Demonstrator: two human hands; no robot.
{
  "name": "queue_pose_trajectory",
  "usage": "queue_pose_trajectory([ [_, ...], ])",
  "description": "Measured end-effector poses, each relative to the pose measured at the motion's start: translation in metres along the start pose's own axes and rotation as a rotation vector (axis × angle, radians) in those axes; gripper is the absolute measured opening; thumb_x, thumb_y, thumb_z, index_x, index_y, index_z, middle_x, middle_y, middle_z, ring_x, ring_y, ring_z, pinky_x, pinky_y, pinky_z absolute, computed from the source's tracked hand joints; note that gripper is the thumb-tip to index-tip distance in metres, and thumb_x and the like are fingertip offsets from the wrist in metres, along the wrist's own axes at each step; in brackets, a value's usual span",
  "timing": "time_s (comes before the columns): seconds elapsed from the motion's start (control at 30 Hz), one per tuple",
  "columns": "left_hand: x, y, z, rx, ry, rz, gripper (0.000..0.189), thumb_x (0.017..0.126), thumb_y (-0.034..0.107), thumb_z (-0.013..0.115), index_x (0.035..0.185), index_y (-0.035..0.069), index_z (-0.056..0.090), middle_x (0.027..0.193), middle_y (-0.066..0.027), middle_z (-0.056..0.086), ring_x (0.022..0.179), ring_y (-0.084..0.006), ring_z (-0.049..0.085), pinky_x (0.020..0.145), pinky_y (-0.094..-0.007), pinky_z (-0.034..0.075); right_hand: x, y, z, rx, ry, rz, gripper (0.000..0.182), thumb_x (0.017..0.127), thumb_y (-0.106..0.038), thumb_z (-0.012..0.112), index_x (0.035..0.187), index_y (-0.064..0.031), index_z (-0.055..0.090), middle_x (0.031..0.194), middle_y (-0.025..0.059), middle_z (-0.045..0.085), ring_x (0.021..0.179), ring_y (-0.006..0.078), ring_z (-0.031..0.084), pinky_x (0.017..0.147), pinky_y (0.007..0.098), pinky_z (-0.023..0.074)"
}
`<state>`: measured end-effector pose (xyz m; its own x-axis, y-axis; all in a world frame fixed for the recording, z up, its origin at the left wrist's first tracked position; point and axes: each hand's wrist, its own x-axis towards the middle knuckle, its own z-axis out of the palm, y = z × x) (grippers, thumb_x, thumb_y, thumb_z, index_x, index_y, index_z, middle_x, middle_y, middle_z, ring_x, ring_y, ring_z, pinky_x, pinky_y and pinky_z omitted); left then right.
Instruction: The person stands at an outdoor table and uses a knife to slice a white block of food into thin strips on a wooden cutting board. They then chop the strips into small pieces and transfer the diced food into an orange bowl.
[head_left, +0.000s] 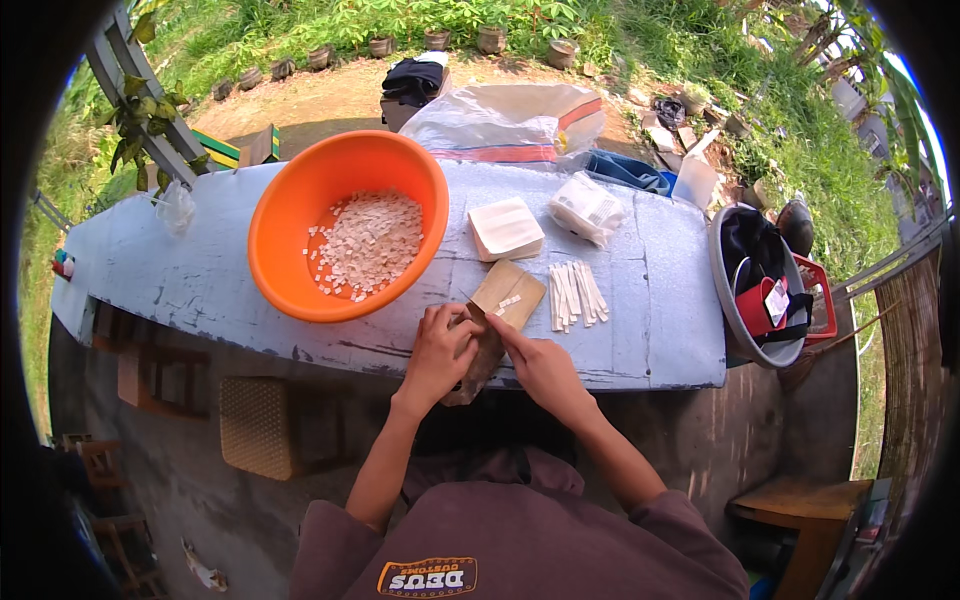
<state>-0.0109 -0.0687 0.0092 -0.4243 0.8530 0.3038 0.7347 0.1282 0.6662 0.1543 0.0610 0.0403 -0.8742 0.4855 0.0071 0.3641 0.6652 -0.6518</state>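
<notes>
A wooden board (517, 283) lies at the table's front edge, its near end jutting past it. My left hand (442, 349) rests with curled fingers at the board's left side, by a thin, dark, blade-like edge; what it grips is hidden. From the right, my right hand (546, 369) reaches onto the board, its index finger stretched towards that edge; whether it holds anything is unclear. Small white cut pieces (508, 304) lie just ahead of my fingertips. Thin white strips (576, 296) are spread to the right. An orange plastic basin (281, 202) contains many small white squares (375, 240).
Behind the board sit a stack of square white sheets (506, 229) and a plastic-wrapped pack (587, 208). At the far edge lies a large translucent sack (502, 124). A grey tub (724, 300) with a red container stands right. A woven-top stool (255, 427) is below left.
</notes>
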Motion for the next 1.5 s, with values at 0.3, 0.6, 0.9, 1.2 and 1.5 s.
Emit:
queue_pose_trajectory([
  [0.3, -0.002, 0.0, 0.003, -0.021, 0.055, -0.013, 0.013, 0.087, 0.007, 0.074, 0.099, 0.008, 0.07, 0.118, -0.0092, 0.058, 0.114, -0.0321, 0.053, 0.102, -0.0427, 0.046, -0.033, -0.009, -0.019, -0.037, -0.094, 0.062, 0.05, 0.107, -0.017, 0.054, 0.156, -0.0296, 0.05, 0.073, 0.0249, 0.064, 0.067, 0.044, 0.066, 0.065, 0.0519, 0.0502],
  [0.6, -0.001, -0.004, 0.005, 0.001, 0.056, -0.015, 0.017, 0.087, 0.01, 0.075, 0.103, 0.008, 0.07, 0.119, -0.0078, 0.058, 0.116, -0.0309, 0.053, 0.104, -0.0436, 0.046, -0.002, -0.004, 0.014, -0.041, 0.017, -0.025, 0.053, 0.106, -0.017, 0.052, 0.157, -0.0275, 0.047, 0.074, 0.0246, 0.066, 0.067, 0.0455, 0.067, 0.064, 0.055, 0.0509],
  [0.9, -0.002, -0.006, 0.008, -0.068, 0.097, -0.051, 0.015, 0.086, 0.009, 0.075, 0.096, 0.004, 0.065, 0.115, -0.0093, 0.058, 0.115, -0.0323, 0.052, 0.103, -0.0432, 0.045, -0.034, -0.015, -0.007, 0.059, -0.072, 0.061, 0.051, 0.106, -0.015, 0.054, 0.155, -0.0267, 0.05, 0.078, 0.028, 0.065, 0.072, 0.0463, 0.067, 0.067, 0.0525, 0.0506],
  [1.2, -0.002, -0.008, 0.008, -0.089, 0.1, -0.048, 0.016, 0.084, 0.006, 0.076, 0.094, 0.002, 0.064, 0.114, -0.011, 0.057, 0.115, -0.0333, 0.051, 0.102, -0.0434, 0.045, -0.013, -0.018, 0.017, 0.008, -0.037, 0.061, 0.052, 0.106, -0.015, 0.054, 0.156, -0.0271, 0.049, 0.08, 0.0281, 0.067, 0.073, 0.0464, 0.068, 0.068, 0.0537, 0.0511],
  [1.5, -0.002, -0.007, 0.007, -0.073, 0.074, -0.07, 0.024, 0.088, 0.014, 0.08, 0.103, 0.001, 0.066, 0.116, -0.0122, 0.056, 0.115, -0.0335, 0.05, 0.103, -0.0442, 0.044, -0.018, -0.013, -0.006, 0.2, 0.051, 0.076, 0.047, 0.109, -0.011, 0.053, 0.154, -0.0228, 0.052, 0.085, 0.0275, 0.065, 0.069, 0.0326, 0.065, 0.072, 0.038, 0.0529],
])
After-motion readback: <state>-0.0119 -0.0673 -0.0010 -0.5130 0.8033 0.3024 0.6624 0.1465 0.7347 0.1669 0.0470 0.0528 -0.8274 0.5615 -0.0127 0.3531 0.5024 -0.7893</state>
